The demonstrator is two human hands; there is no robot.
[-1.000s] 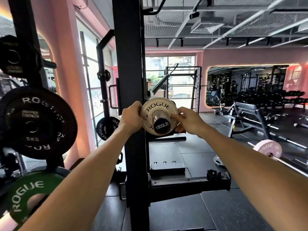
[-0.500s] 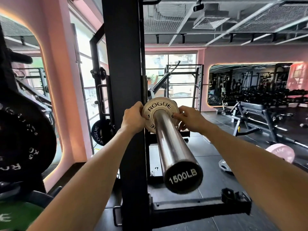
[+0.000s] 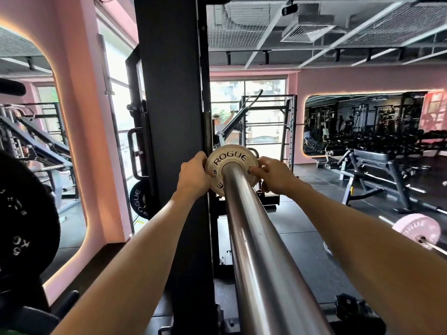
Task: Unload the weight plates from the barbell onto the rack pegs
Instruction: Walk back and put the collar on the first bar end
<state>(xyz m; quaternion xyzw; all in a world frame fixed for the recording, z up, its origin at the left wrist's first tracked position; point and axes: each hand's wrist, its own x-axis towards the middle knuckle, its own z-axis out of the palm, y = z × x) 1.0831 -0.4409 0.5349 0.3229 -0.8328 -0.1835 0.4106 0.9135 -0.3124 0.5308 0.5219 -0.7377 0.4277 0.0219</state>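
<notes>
While on the barbell sleeve [image 3: 254,238], pale plate [image 3: 229,163] between both hands.

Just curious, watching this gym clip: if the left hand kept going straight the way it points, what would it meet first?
The left hand already holds the edge of the small white plate on the barbell sleeve. Pushing on, it would probably meet the black rack upright, though depth is unclear.

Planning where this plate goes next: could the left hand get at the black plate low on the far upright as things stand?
Probably not: the left hand grips the small plate, and the near upright stands before the black plate.
</notes>
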